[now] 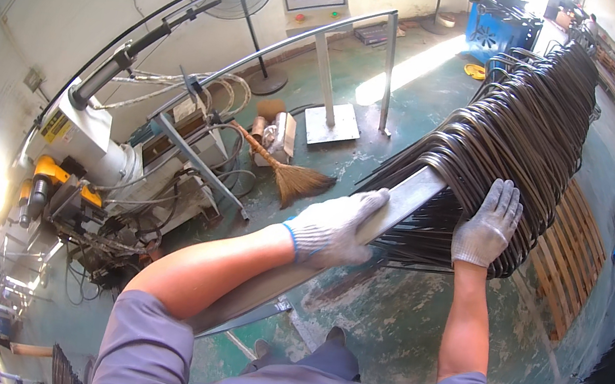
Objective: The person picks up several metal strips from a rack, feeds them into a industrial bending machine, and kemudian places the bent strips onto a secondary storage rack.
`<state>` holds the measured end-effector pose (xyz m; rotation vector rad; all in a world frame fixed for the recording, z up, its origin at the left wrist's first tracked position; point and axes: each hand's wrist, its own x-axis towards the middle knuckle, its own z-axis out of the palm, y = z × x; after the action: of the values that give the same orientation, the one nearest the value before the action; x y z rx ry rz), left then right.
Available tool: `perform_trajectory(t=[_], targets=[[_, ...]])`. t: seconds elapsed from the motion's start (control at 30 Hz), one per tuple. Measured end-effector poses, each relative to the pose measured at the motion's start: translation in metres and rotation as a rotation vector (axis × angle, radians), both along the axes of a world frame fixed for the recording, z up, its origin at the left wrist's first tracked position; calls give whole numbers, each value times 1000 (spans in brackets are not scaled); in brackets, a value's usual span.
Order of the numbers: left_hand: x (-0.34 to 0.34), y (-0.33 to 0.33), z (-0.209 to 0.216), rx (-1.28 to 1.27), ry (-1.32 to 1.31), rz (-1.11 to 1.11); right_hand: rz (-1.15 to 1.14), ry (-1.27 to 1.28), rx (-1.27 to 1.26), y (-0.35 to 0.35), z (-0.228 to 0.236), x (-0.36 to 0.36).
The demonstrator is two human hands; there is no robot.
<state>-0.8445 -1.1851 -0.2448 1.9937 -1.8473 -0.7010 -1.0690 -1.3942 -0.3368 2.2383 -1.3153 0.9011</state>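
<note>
1. Left hand [334,228], gloved, laid flat on the grey metal beam [403,199], near where the rods begin.
2. Right hand [489,225], gloved, palm down on the stack of bent dark metal rods [520,121] hung over the beam.
3. Broom [286,173] on the green floor [384,317].
4. Wooden pallet [569,266] beside the stack.

Bright daylight — glare blows out the left edge; fisheye bends the rim, corners perhaps slightly soft.
</note>
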Motion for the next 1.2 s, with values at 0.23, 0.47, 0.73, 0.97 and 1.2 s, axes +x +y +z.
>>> perform_trajectory(t=[0.23, 0.47, 0.73, 0.97, 1.2], targets=[[31, 146, 15, 99, 229, 62, 48, -75, 28, 50, 10, -3], [76, 417, -11, -69, 763, 754, 241, -424, 57, 232, -53, 20], [19, 767, -171, -634, 961, 1792, 206, -56, 1280, 445, -387, -13], [-90, 961, -238, -545, 1136, 2232, 656, 963, 1441, 629, -380, 95], [-28, 1055, -270, -601, 1166, 2307, 1146, 1565, 608, 752, -371, 316]])
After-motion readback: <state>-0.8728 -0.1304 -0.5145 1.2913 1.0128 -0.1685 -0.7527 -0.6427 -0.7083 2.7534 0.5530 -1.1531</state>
